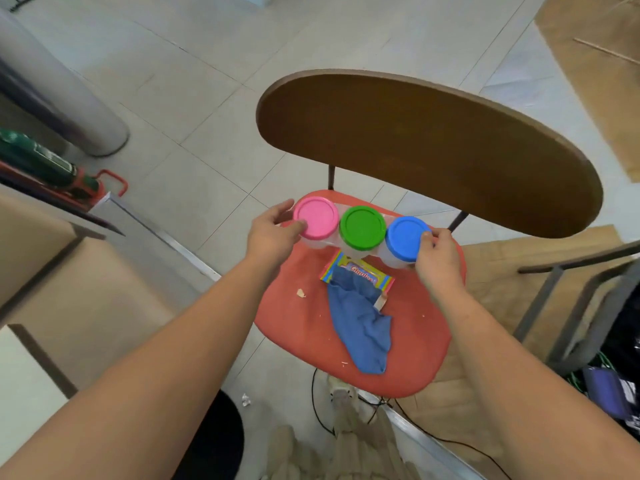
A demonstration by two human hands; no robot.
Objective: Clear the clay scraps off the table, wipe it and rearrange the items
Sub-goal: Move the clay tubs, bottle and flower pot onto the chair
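I held the three-tub clay pack (362, 227) by its ends, my left hand (273, 233) pinching the pink lid's rim and my right hand (438, 254) gripping the blue tub, probably to keep the row level. It hung at twelve o'clock over the red chair seat (294, 323). The blue cloth (360, 327) lay at six o'clock from it and a clay scrap (301, 293) at eight.

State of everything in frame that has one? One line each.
Left hand: grips pink tub.
Right hand: grips blue tub.
Pink tub: lid on.
Green tub: lid on.
Blue tub: lid on.
Blue cloth: crumpled, lying on red seat, partly over packet.
Packet: flat, partly covered.
Clay scrap: loose on red seat.
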